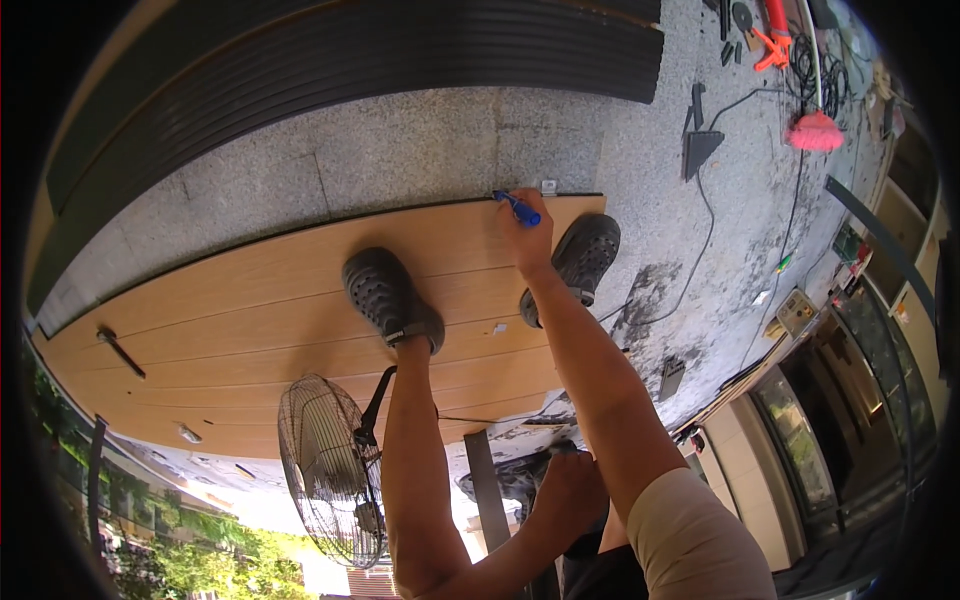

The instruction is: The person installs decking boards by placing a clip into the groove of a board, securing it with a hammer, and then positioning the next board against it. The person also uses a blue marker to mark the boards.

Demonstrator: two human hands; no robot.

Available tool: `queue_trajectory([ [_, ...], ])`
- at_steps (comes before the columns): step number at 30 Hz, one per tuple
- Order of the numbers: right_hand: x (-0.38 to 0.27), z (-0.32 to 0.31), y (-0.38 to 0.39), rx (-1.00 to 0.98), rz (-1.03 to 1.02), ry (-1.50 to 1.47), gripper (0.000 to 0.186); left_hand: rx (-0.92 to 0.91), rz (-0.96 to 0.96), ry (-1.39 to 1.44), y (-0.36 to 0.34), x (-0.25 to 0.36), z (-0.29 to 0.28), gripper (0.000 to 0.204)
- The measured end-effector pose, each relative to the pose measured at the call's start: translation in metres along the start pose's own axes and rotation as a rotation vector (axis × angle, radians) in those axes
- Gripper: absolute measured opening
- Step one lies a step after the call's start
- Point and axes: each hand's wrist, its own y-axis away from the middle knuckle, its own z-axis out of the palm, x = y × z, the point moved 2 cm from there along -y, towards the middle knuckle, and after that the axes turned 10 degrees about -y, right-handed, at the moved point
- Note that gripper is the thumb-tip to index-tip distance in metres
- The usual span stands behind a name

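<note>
My right hand [527,236] is closed around a blue marker pen [525,211]. Its tip meets the far dark edge of the wood-coloured plank deck [455,255], between my two shoes. Just right of the pen, a small pale metal clip [548,187] sits against that edge. My left hand [574,488] makes a fist close to my body, its forearm crossing in front of my left knee. Whatever that fist might hold is hidden. My feet, in dark clogs [381,290], stand on the planks.
Dark ribbed boards [400,55] lie beyond a grey stone strip. On the deck are a hammer [122,354] at left and a black wire-cage fan [330,465] near my left leg. At right, cables, an orange caulking gun [772,45] and a pink brush [815,132] lie on stained floor.
</note>
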Motion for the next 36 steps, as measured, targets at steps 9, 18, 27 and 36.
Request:
queue_trajectory([
  [9, -0.001, -0.009, -0.012, -0.032, -0.036, 0.030, 0.016, -0.176, 0.066, -0.304, -0.014, 0.007, -0.032, 0.009],
  [18, -0.113, -0.069, 0.053, -0.237, 0.303, -0.215, 0.019, 0.182, -0.397, -0.133, -0.033, -0.025, -0.082, 0.021],
  [27, -0.284, -0.156, 0.115, -0.314, 0.447, -0.413, 0.026, 0.370, -0.364, 0.358, -0.056, -0.021, -0.109, 0.017],
  [36, -0.261, -0.156, 0.129, -0.344, 0.514, -0.235, 0.006, 0.334, -0.228, 0.194, -0.071, -0.010, -0.102, 0.015],
])
